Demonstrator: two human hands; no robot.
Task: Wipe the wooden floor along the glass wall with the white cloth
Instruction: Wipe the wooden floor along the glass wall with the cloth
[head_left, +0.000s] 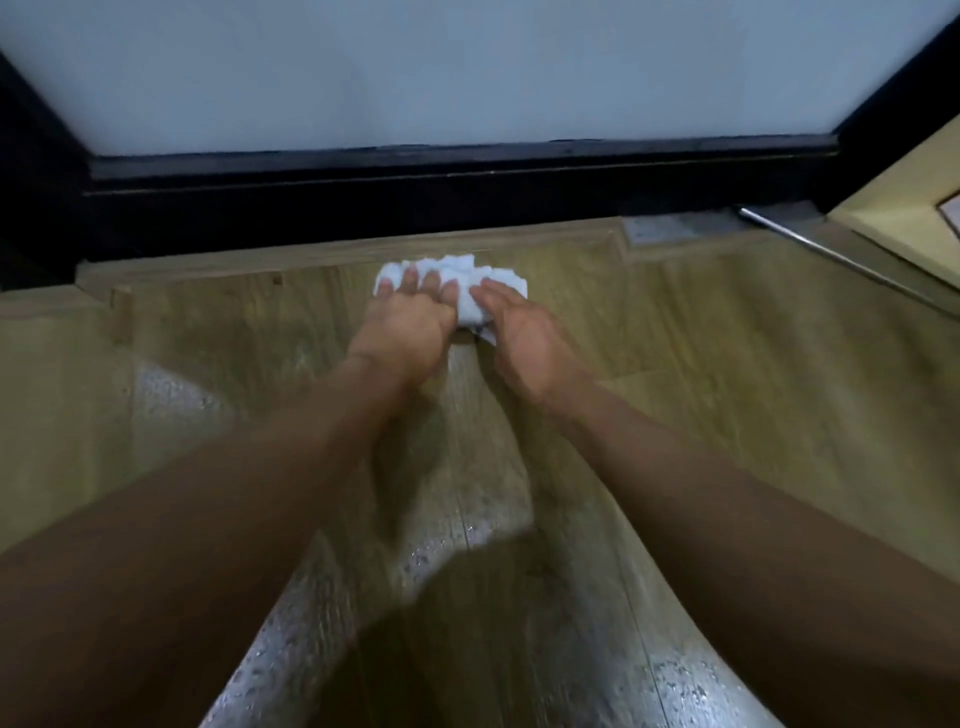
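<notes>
A crumpled white cloth (457, 273) lies on the wooden floor (701, 332) close to the black bottom frame (415, 187) of the frosted glass wall (441, 67). Both my arms reach forward to it. My left hand (402, 322) presses down on the cloth's left part with straight, spread fingers. My right hand (524, 332) rests on the cloth's right part, fingers extended over it. The cloth's near edge is hidden under my hands.
Wet, shiny streaks (457, 551) show on the floor planks near me. A thin metal rail (831, 254) runs diagonally at the right, beside a pale wooden panel (904, 208). A dark frame post (36, 182) stands at the left.
</notes>
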